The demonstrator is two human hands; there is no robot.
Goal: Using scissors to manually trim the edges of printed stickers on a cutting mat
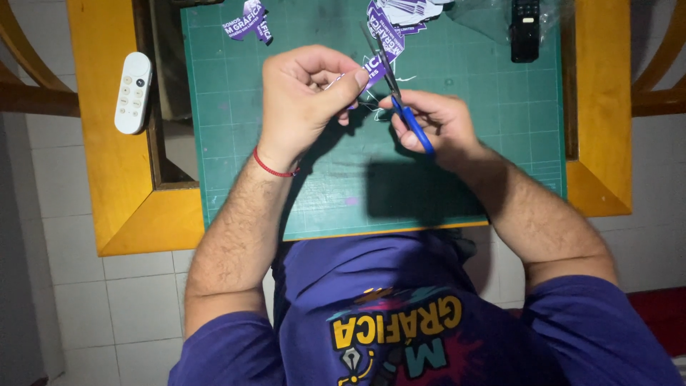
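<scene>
1. White floor tiles under a yellow-framed counter (114,207); green cutting mat (500,143) on top.
2. Left hand (307,100) over mat centre, fingers pinched shut on a purple printed sticker (373,69).
3. Right hand (436,125) just right of it, fingers closed through blue-handled scissors (400,100), blades at the sticker.
4. Cut purple pieces (250,21) and a pile (400,18) at the mat's far edge: some done, this one seemingly mid-cut.
5. White remote (133,93) left of mat, black remote (524,30) far right.
</scene>
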